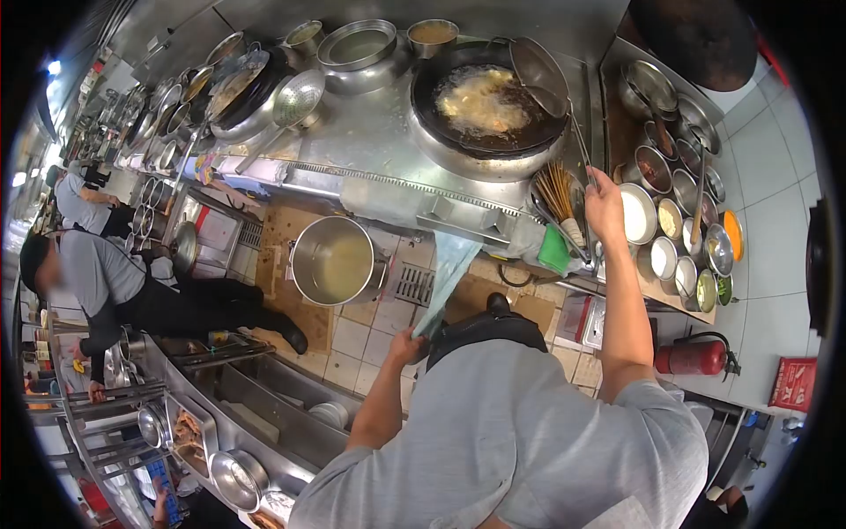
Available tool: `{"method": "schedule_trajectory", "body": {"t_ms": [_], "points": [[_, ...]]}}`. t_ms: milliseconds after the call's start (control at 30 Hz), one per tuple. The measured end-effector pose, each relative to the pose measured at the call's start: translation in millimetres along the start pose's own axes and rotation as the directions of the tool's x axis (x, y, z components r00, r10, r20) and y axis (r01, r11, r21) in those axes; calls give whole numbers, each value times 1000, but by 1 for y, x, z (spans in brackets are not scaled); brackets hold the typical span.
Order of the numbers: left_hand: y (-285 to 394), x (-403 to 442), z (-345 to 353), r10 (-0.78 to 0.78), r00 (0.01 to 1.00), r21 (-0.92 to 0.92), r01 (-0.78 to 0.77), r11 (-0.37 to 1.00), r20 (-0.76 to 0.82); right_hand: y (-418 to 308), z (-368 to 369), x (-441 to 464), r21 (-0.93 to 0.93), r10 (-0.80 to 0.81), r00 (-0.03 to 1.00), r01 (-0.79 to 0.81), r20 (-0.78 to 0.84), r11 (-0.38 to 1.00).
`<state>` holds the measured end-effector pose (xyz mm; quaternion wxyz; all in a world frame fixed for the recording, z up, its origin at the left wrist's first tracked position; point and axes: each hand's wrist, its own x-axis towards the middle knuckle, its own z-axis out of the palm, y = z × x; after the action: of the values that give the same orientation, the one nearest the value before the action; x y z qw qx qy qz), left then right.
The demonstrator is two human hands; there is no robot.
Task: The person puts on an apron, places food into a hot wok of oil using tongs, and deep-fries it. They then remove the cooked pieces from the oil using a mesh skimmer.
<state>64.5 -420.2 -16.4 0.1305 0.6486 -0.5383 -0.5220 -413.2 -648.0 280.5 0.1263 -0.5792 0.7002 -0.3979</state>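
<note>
My right hand (604,204) is closed around the long handle of a wok skimmer (539,75). Its wide round grey bowl tilts over the right side of a black wok (432,123); any holes in it are hard to make out. Pale yellow food (480,99) bubbles in oil in the wok. Low at my waist, my left hand (405,346) grips the lower end of a pale blue-green cloth (449,273), which hangs from the stove's front edge.
Bowls of ingredients (639,214) crowd the right counter, beside a bundle of bamboo sticks (557,196). A big metal pot (339,260) stands left of me. Another person (115,273) bends at the far left. A fire extinguisher (692,357) is at right.
</note>
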Motion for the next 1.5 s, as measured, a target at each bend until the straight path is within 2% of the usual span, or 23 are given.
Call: {"method": "schedule_trajectory", "body": {"t_ms": [133, 200, 233, 300, 333, 400, 500, 633, 733, 967, 1200, 1300, 1333, 1367, 1433, 1500], "points": [[-15, -1, 10, -82, 995, -28, 81, 996, -49, -16, -8, 3, 1, 57, 998, -57, 2, 998], [-22, -1, 15, -113, 992, -237, 96, 967, -59, -13, -8, 8, 49, 70, 997, -69, -34, 996], [-24, 0, 17, -115, 992, -237, 97, 967, -60, -13, -9, 10, 51, 71, 997, -69, -33, 996], [-26, 4, 20, -78, 977, -93, 60, 994, -196, -13, -11, 16, 97, 125, 992, -123, -16, 988], [-24, 4, 21, -80, 976, -93, 62, 994, -201, -8, -10, 19, 101, 123, 992, -121, -13, 987], [-21, 2, 24, -179, 963, -248, 126, 961, -203, 5, -3, 22, 132, 85, 996, -82, -18, 988], [-26, 2, 32, -231, 954, -221, 188, 957, -189, 6, 8, 29, 174, 82, 996, -85, 25, 981], [10, -13, 27, -323, 936, -206, 291, 934, -140, -12, 24, 47, 196, 127, 987, -145, 102, 970], [18, -16, 30, -311, 931, -205, 272, 940, -192, -25, 37, 66, 97, 34, 996, -41, 78, 994], [15, -21, 39, -355, 909, -238, 304, 923, -218, -23, 49, 84, -45, 10, 988, -3, 153, 999], [31, -27, 39, -430, 886, -328, 361, 873, -171, -35, 29, 36, -105, 11, 986, 7, 165, 994], [27, -24, 39, -396, 898, -347, 316, 883, -189, -26, 25, 16, -151, -29, 988, 52, 152, 987], [28, -23, 37, -392, 901, -341, 316, 885, -184, -24, 23, 10, -165, -72, 988, 94, 136, 982], [28, -23, 34, -392, 902, -293, 331, 897, -180, -23, 19, 5, -170, -65, 990, 86, 129, 982], [21, -18, 32, -387, 906, -237, 343, 909, -170, -23, 11, -5, -235, 4, 973, 52, 231, 971], [-5, -6, 36, -371, 909, -172, 341, 924, -189, -12, 10, -16, -243, -25, 978, 76, 207, 967]]}}
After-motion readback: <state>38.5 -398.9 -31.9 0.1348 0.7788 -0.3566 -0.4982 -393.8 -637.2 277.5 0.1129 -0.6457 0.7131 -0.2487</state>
